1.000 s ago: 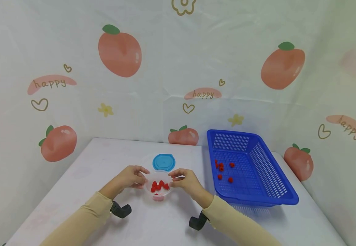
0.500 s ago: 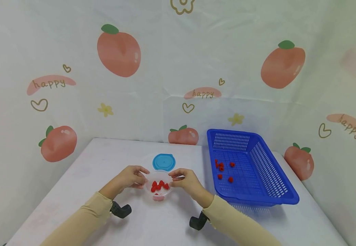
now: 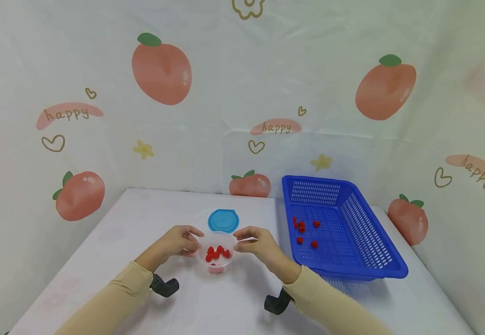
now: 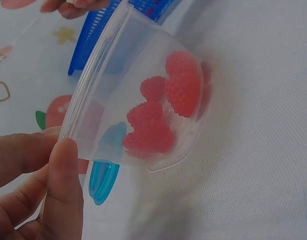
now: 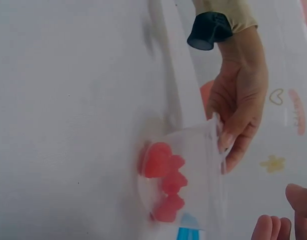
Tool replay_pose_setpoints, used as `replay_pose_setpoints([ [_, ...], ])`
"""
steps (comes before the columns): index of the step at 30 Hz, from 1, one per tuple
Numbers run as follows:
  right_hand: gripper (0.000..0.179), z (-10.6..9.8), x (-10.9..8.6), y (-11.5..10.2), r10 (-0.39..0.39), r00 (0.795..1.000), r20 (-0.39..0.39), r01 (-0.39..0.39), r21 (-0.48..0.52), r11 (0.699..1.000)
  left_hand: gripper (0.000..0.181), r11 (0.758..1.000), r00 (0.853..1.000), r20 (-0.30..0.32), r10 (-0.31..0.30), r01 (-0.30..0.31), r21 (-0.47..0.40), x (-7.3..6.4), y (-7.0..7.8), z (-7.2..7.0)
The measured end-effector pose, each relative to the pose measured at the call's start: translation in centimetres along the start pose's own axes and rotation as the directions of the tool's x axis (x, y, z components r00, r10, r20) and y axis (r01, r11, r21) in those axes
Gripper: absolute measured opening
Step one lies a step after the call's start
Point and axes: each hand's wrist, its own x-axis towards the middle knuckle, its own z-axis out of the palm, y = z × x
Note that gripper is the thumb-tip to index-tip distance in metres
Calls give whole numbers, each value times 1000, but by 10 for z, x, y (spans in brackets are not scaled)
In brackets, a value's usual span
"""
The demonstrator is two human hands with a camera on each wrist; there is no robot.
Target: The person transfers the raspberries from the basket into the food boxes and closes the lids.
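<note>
A clear plastic tub point(image 3: 220, 240) stands on the white table with several red raspberries point(image 3: 215, 255) lying in its bottom. My left hand point(image 3: 179, 241) pinches the tub's rim between thumb and fingers, as the left wrist view shows closely. On the tub's other side is my right hand point(image 3: 260, 244), its fingers slightly bent and holding nothing. In the right wrist view the right fingertips point(image 5: 276, 227) are apart from the rim. Behind the tub lies its blue lid point(image 3: 223, 220), flat on the table.
A blue slotted basket point(image 3: 355, 228) stands at the right, with several loose raspberries point(image 3: 302, 224) on the left part of its floor. A white printed cloth point(image 3: 209, 158) hangs behind the table.
My right hand has let go of the tub's rim and moved slightly right. The left hand and the tub have stayed in place.
</note>
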Motion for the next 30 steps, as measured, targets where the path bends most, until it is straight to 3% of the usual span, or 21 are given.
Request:
replay_pose_setpoints([
  [10,31,-25,-23,-20,16,999,30,-17,41,999,33,1000,1000,26,12,-12,-21,2,0,-2],
  [15,30,-40,-32,-32,-14,1000,17,13,68,998,34,1000,999,30,16,-15,-21,3,0,-1],
  [22,29,-67,-34,-45,-41,997,-65,46,80,996,34,1000,1000,27,13,-12,-15,4,0,0],
  [30,35,-116,-21,-49,-48,984,-173,63,82,995,34,1000,1000,18,11,-11,-8,5,-1,1],
])
